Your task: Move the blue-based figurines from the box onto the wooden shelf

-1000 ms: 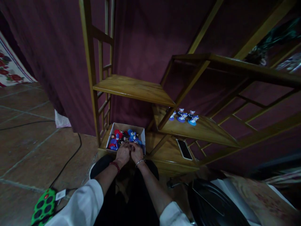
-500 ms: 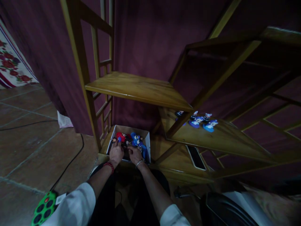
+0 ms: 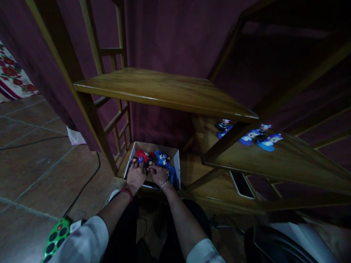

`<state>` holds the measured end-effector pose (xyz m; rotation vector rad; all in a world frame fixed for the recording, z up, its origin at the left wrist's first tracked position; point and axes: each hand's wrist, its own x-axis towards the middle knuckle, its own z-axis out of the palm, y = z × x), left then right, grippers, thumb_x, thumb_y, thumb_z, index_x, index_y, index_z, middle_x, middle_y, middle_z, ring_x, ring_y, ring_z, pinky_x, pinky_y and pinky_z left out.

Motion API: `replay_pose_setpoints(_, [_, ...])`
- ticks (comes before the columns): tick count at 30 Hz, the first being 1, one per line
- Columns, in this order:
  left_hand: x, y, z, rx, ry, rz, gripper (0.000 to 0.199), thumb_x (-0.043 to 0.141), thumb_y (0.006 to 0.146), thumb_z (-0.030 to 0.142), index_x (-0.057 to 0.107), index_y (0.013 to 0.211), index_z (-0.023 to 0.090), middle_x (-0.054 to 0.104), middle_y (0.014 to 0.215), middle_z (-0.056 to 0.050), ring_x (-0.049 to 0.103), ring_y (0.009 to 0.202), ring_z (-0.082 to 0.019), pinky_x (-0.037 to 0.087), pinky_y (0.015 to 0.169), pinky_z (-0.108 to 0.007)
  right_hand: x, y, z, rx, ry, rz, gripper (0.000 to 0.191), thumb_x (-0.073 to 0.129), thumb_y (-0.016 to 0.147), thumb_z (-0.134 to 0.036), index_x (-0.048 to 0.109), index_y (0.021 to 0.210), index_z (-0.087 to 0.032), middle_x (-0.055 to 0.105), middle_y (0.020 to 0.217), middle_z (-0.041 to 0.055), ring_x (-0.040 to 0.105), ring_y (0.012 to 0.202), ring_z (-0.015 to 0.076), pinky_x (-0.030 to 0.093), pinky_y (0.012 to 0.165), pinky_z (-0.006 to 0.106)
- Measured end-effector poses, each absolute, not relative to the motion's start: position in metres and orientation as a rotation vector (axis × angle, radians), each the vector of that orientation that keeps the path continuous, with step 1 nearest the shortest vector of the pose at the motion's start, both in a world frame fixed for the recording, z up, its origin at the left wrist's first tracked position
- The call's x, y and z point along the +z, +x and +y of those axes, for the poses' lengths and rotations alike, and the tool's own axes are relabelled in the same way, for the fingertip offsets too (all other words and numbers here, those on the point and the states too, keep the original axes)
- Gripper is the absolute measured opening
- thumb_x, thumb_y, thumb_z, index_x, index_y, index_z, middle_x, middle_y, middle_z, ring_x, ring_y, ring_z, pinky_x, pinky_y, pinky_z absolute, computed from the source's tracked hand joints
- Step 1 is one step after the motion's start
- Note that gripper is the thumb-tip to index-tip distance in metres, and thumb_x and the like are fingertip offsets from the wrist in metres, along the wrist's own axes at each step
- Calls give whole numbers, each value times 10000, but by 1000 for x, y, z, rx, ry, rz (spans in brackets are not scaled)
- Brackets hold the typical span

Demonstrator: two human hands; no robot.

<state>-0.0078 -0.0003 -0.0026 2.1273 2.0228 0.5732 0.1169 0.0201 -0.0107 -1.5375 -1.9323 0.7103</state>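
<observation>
A white-edged cardboard box (image 3: 177,164) sits on the low wooden shelf and holds several small figures, among them red ones (image 3: 142,155) on the left and blue ones (image 3: 161,157) on the right. My left hand (image 3: 136,176), with a red bead bracelet at the wrist, reaches into the box's left part, its fingers among the dark and red figures. Close beside it is my right hand (image 3: 158,175), wearing a silver bracelet, its fingers bent together near the dark figures. What the fingertips of either hand hold is too small and dim to make out.
Several blue and purple figures (image 3: 267,142) stand on the right shelf (image 3: 227,157). A phone-like dark object (image 3: 241,184) lies on the lower shelf. Above the box is a wooden shelf board (image 3: 164,89). A green power strip (image 3: 56,237) with a cable lies on the floor at left.
The camera view has moved closer to the shelves, so the right shelf and figures appear farther right. Both hands remain in the box, with only slight finger movement.
</observation>
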Motion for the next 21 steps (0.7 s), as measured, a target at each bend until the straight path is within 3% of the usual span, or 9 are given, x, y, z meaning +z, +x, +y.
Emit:
replay_pose_setpoints(6, [-2,-6,-6,527,2135,2100,361,341,775,212,522,1070,111,518,1115,-131,431,1065,-221,310,927,-346,-8,114,21,722,-1618,-1920,268,451,700,-123,652,805,-268,676,796,-12,613,744,158,447,700,256])
replay_pose_setpoints(13, [1,-3,-13,620,2163,2014,345,369,761,176,517,1072,157,452,1190,-79,379,1100,-208,355,913,-307,-15,114,25,882,-1569,-1773,252,460,704,-145,638,847,-250,667,802,-15,606,717,135,462,687,250])
replay_pose_setpoints(21, [4,-3,-15,638,2185,1890,361,366,750,144,509,1081,148,455,1140,-92,391,1083,-194,372,918,-300,-36,114,33,985,-1522,-1568,217,448,757,-247,612,899,-237,655,740,-13,600,667,127,476,654,258])
